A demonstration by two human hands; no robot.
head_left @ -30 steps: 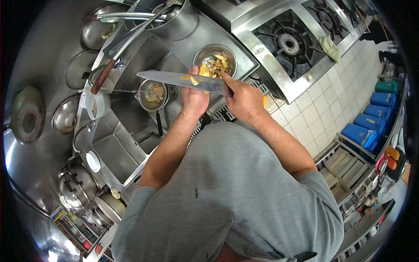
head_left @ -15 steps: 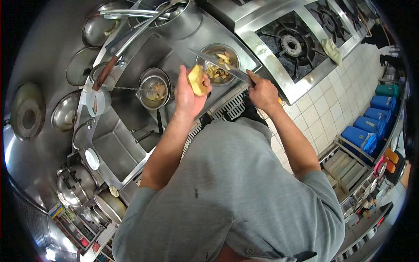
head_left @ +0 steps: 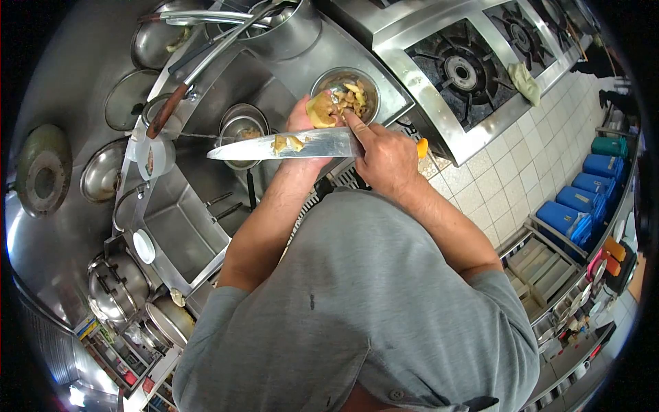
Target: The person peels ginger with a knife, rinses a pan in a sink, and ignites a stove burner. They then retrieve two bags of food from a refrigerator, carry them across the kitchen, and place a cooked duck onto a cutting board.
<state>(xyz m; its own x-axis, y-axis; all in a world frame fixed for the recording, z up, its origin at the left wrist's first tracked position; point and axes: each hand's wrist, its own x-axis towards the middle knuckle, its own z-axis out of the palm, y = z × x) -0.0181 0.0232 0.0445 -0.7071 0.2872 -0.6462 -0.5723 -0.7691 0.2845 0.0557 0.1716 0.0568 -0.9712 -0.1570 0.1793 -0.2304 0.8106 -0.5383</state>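
My left hand (head_left: 300, 118) is wrapped round a partly peeled, yellow piece of ginger (head_left: 320, 110) with some brown skin on it. In my right hand (head_left: 391, 159) is a large kitchen knife (head_left: 319, 145), its wide blade pointing left across my left wrist. Two or so pale yellow scraps (head_left: 288, 143) stick to the flat of the blade. My right index finger reaches forward to the ginger's near edge. Just beyond my hands, a metal bowl (head_left: 374, 82) holds yellow and brown trimmings (head_left: 355, 96).
A strainer (head_left: 242, 130) with pale bits rests over a pot in the sink (head_left: 180, 230) to the left. A big steel pot (head_left: 288, 34) with long-handled tools stands at the back. Gas burners (head_left: 461, 72) with a cloth (head_left: 525, 84) are on the right; blue bins (head_left: 566, 214) line the floor.
The knife has swung from above the bowl, edge away, to lie flat across my left wrist, with scraps now on its blade. My right hand has moved left, its index finger to the ginger.
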